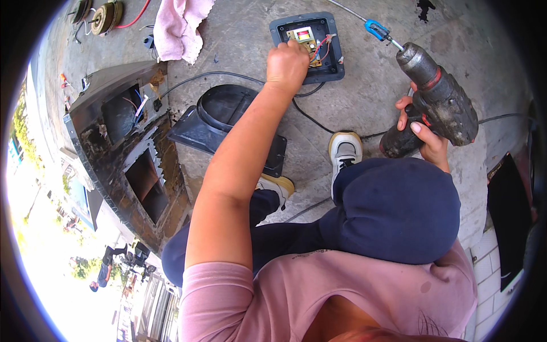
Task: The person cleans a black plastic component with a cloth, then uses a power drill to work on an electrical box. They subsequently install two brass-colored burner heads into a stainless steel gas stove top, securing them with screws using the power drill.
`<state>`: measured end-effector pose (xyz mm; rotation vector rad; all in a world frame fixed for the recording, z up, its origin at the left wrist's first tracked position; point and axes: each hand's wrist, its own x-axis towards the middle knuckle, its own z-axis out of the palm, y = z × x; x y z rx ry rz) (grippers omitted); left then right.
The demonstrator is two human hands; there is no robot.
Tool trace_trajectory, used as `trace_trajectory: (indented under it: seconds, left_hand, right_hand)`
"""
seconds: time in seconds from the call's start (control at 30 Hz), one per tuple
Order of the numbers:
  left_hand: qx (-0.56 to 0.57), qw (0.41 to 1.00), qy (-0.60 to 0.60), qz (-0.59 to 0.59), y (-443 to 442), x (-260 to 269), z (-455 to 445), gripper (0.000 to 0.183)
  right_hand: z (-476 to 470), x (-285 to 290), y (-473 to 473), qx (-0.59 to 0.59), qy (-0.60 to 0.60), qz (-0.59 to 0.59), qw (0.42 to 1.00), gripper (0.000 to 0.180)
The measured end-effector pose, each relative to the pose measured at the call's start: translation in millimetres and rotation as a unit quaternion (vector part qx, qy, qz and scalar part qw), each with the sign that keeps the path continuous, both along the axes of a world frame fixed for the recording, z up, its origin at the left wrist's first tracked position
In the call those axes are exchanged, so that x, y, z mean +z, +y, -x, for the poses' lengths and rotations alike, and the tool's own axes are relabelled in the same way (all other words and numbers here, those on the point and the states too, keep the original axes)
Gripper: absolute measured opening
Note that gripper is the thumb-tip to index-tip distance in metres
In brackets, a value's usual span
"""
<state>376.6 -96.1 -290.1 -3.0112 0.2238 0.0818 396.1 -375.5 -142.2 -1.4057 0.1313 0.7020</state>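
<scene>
My left hand (288, 64) is curled over the left side of a circuit board (317, 59) inside a dark grey plastic housing (338, 68) on the concrete floor. Its fingertips are hidden, so what they hold cannot be told. A small transformer (303, 35) with red and yellow on it and red and blue wires (323, 42) show beside the fingers. Over at the right, my right hand (421, 124) grips the handle of a worn cordless drill (444, 100). A long metal bit with a blue sleeve (376, 30) extends from its chuck, pointing up and left.
A black plastic duct piece (226, 107) lies by my left foot. Left of it stands a rusty metal casing (115, 128) with square openings. A pink cloth (177, 32), motors (107, 18) and a black cable (314, 122) are on the floor. A person (104, 271) is far off.
</scene>
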Motion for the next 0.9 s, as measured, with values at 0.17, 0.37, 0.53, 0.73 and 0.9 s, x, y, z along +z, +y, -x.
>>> trace_trajectory:
  seconds: [0.17, 0.37, 0.53, 0.73, 0.9]
  left_hand:
    - [0.001, 1.000, -0.005, 0.016, 2, 0, 2, 0.010]
    - [0.004, 0.999, -0.002, 0.035, 5, 6, 5, 0.013]
    - [0.008, 0.998, -0.015, 0.056, 6, 6, 6, 0.012]
    - [0.005, 0.998, -0.028, 0.064, 6, 4, 6, 0.013]
    - [0.006, 0.998, -0.032, 0.057, 5, 3, 7, 0.011]
  right_hand:
    - [-8, 15, -8, 0.061, 0.011, 0.048, 0.997, 0.054]
    - [-16, 32, -20, 0.105, -0.002, 0.111, 0.988, 0.046]
    - [-13, 35, -19, 0.108, 0.012, 0.117, 0.987, 0.045]
    - [-12, 34, -23, 0.126, 0.017, 0.138, 0.982, 0.041]
    - [-32, 50, -29, 0.204, -0.049, 0.212, 0.954, 0.032]
